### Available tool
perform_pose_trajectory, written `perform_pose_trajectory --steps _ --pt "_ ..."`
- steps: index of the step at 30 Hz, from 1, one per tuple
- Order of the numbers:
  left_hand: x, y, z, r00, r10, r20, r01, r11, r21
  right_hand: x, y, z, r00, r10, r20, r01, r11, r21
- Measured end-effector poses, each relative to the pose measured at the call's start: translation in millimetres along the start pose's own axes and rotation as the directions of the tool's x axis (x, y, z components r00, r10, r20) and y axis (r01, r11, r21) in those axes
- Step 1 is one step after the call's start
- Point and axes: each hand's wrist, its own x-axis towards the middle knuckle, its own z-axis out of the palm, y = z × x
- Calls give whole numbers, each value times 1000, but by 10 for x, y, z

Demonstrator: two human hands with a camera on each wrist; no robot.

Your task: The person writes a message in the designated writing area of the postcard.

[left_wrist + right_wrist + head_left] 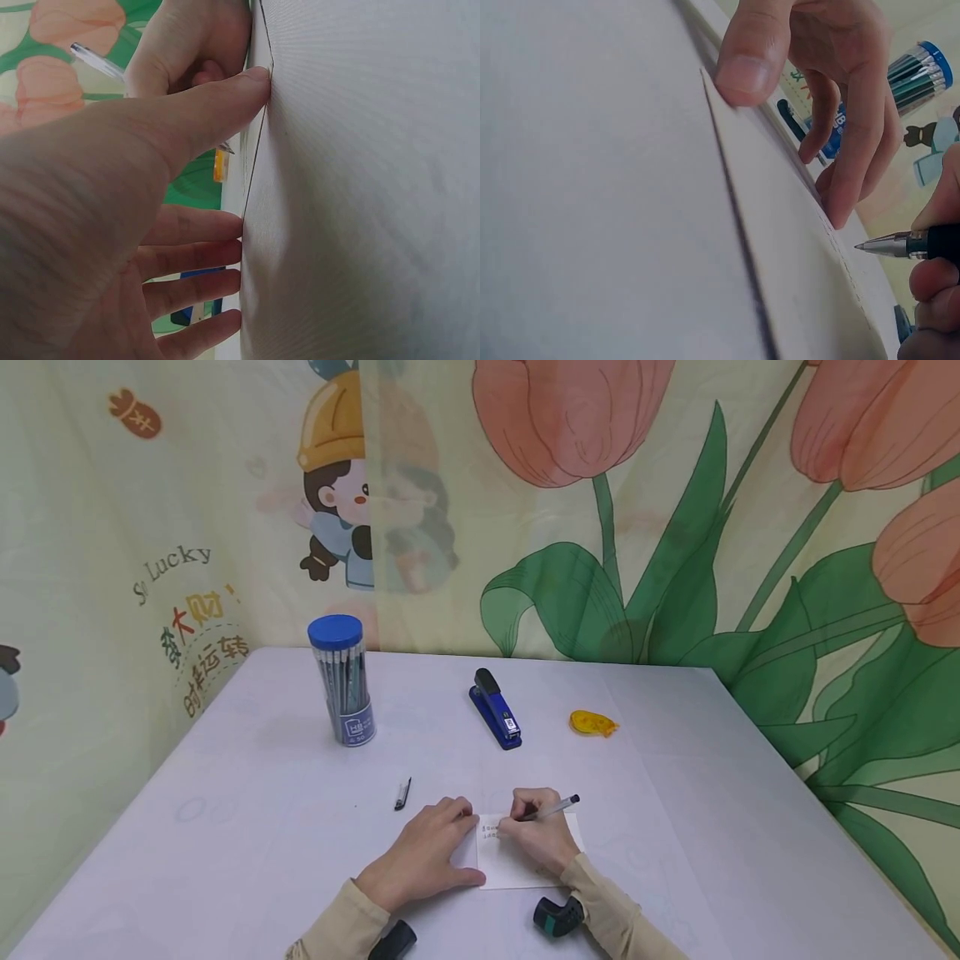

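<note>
A small sheet of paper with a few handwritten characters near its top left lies on the table. My right hand rests over its right half and grips a pen, whose metal tip shows in the right wrist view close over the paper. At the paper's left edge my left hand lies with fingers spread. Its thumb presses the near corner, and its other fingertips touch the table and the upper left edge. A pen cap lies beyond the left hand.
Farther back stand a clear tub of pencils with a blue lid and a blue stapler. A yellow correction tape lies to the right of the stapler. The white table ends at a printed curtain.
</note>
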Motion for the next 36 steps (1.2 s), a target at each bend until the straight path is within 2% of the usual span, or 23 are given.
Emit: perform_pose_trajectory --steps 5,11,18,21,30,36 --pt "-9 4 -7 1000 7 -10 -7 1000 -6 6 66 -56 998 37 -43 -35 998 44" --pt "-10 9 -9 1000 12 -11 -12 1000 -10 -1 63 -88 999 20 -39 -18 998 57" --pt "-11 -9 2 999 22 -26 -22 1000 -10 61 374 -28 999 40 -32 -38 997 67" --pt "-9 -11 8 999 28 -28 -28 1000 -7 59 411 -22 999 26 -36 -23 997 73" --pt "-9 -3 4 999 30 -27 -30 1000 -5 38 366 -16 999 29 -20 -28 998 56" --pt "-9 -8 1 999 30 -32 -30 1000 -9 1 137 -45 1000 16 7 -16 1000 27"
